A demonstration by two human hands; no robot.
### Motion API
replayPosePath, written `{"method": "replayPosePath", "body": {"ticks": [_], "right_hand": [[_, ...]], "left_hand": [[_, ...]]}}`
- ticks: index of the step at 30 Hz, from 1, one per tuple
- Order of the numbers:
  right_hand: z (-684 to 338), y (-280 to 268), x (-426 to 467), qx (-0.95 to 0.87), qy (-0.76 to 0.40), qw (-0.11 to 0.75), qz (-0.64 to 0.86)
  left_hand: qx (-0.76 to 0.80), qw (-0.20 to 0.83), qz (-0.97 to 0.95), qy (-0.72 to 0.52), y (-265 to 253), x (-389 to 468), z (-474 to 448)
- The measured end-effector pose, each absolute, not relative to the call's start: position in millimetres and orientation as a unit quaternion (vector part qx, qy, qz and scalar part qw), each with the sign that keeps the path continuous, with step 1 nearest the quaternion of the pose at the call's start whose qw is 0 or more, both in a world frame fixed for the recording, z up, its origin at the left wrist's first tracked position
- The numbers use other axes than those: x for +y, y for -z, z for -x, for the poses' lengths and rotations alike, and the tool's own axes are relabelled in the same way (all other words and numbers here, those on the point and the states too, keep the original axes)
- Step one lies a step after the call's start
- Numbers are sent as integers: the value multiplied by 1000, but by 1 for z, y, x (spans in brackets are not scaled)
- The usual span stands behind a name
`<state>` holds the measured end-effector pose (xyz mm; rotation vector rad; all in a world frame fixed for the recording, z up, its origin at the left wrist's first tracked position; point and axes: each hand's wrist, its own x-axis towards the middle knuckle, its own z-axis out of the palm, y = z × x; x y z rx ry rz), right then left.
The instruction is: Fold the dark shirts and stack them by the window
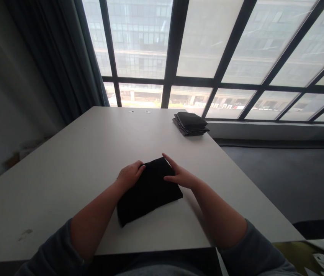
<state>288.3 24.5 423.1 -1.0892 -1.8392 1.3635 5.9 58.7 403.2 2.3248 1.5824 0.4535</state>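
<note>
A flat, black, folded cloth [150, 189] is tilted a little over the near middle of the table. At its far left edge my left hand [130, 174] grips it, thumb on top and the other fingers mostly hidden behind. My right hand [180, 175] is at the right edge, its index finger stretched toward the far corner and its thumb apart, over the upper face. Whether the right fingers press on the cloth cannot be made out.
On the white table [64, 172], a stack of dark folded items [190, 123] with ridged edges sits near the far right edge. Large windows [208, 42] rise behind, and a dark curtain [64, 57] hangs at left. Light-coloured objects [323, 260] lie at the lower right.
</note>
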Motion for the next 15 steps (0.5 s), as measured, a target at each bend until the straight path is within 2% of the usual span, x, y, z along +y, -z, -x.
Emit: {"method": "replayPosePath", "body": {"ticks": [8,15], "right_hand": [[-279,-452,26,-785,-405,141,447],[-291,-518,88,-853,-370,3,368]], "left_hand": [[539,186,-809,-141,-397,61,-8],[474,269,-830,-119,-398,59,-6]]}}
